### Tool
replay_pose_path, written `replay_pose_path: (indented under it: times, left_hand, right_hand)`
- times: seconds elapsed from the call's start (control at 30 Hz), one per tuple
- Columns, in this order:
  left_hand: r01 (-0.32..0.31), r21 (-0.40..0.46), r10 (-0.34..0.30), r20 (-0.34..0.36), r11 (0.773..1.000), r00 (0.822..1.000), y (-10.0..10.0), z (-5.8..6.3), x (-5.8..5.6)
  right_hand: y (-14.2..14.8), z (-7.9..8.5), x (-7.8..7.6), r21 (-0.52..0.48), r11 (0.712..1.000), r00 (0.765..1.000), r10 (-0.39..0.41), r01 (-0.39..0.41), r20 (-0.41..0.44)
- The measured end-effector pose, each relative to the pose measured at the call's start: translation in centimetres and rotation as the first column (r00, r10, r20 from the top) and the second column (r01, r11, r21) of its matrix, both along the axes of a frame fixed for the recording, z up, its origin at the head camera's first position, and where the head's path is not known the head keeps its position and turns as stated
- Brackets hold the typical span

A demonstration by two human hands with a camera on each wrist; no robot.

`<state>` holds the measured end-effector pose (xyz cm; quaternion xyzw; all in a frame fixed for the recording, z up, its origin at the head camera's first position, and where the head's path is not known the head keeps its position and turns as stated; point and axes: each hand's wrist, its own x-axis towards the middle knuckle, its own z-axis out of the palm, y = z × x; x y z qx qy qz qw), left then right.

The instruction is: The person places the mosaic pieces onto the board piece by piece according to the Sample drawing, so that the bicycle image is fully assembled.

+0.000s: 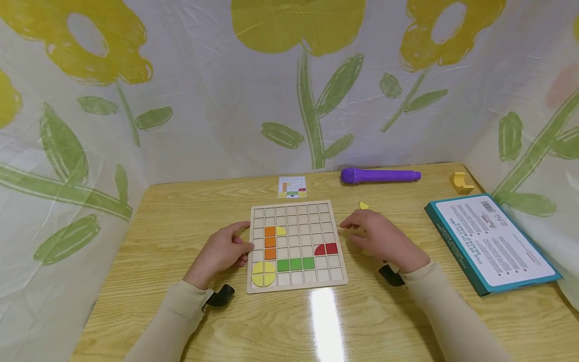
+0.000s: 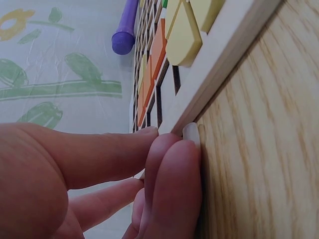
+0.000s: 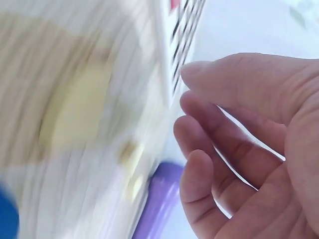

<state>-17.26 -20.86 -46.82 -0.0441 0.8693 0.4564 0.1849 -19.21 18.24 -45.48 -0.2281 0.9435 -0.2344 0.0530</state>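
Observation:
A square wooden grid board [image 1: 296, 246] lies on the table between the hands. Its cells hold a column of orange squares [image 1: 270, 242], a row of green squares [image 1: 296, 264], a red quarter-round piece [image 1: 320, 250] beside a red square [image 1: 331, 248], a yellow circle of quarter pieces [image 1: 264, 274], and one yellow quarter-round piece [image 1: 281, 231]. My left hand [image 1: 226, 246] pinches the board's left edge, thumb at the frame's top in the left wrist view. Off the right edge hovers my right hand [image 1: 380, 236], fingers loosely bent, nothing between them in the right wrist view.
A loose yellow piece [image 1: 364, 205] lies beyond my right hand; another yellow piece [image 3: 79, 104] shows blurred below it. A pattern card [image 1: 292, 187] and a purple microphone-shaped object [image 1: 380, 175] lie behind the board. A blue box [image 1: 493, 244] and yellow block [image 1: 460, 183] are rightward.

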Motion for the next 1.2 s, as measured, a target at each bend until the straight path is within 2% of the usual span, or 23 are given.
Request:
replay_pose_path:
  times: [0.23,0.37,0.63,0.93,1.2]
  left_hand:
    - [-0.005,-0.013,0.005,0.004,1.0,1.0,-0.1,-0.3,0.0]
    - [-0.006,-0.007,0.006,0.003,1.0,1.0,-0.1,-0.2,0.0]
    - [-0.003,0.0,0.003,0.004,1.0,1.0,-0.1,-0.1,0.0]
    - [-0.01,0.005,0.01,0.006,1.0,1.0,-0.2,-0.2,-0.2]
    - [-0.014,0.019,0.014,0.005,1.0,1.0,-0.1,-0.2,-0.1]
  right_hand:
    - [2.8,0.7,-2.1,0.009,0.997,0.997,-0.073,0.073,0.026]
    - [3.8,0.8,-3.6,0.033,0.996,0.997,-0.078,0.077,0.011]
    - [4.5,0.6,-5.8,0.042,0.994,0.992,-0.1,0.097,0.076]
    - [4.1,-0.1,-7.0,0.063,0.996,0.995,-0.074,0.069,0.073]
    - [4.0,-0.4,-7.1,0.097,0.993,0.995,-0.077,0.071,0.064]
